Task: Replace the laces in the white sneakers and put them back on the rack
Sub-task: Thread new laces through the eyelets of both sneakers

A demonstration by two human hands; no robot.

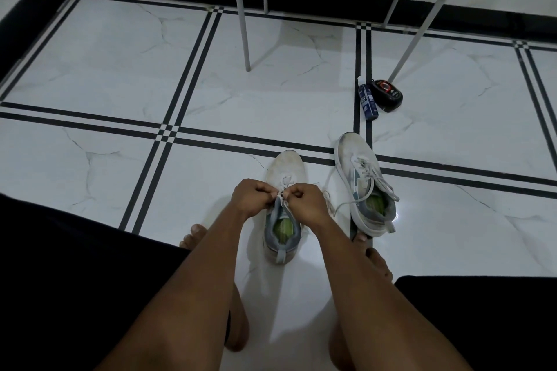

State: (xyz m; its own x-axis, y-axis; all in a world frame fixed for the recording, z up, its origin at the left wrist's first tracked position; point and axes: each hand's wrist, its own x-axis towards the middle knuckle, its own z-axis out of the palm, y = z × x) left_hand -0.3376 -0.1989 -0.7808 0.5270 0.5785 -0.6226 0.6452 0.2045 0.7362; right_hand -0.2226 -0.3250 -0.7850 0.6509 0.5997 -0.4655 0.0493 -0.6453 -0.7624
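Nearest, between the person's bare feet, a white mesh sneaker (284, 208) with a grey padded collar and green insole stands on the glossy marble-patterned floor (120, 75). Both hands meet over its tongue: the left hand (251, 197) and right hand (306, 203) each pinch the white lace (283, 187) with curled fingers. Just right, the second sneaker (363, 187) lies with loose laces trailing. Farther off, a blue bottle (368, 102) lies touching a black oval tin (387, 95), beside the leg of a white metal rack (244, 9).
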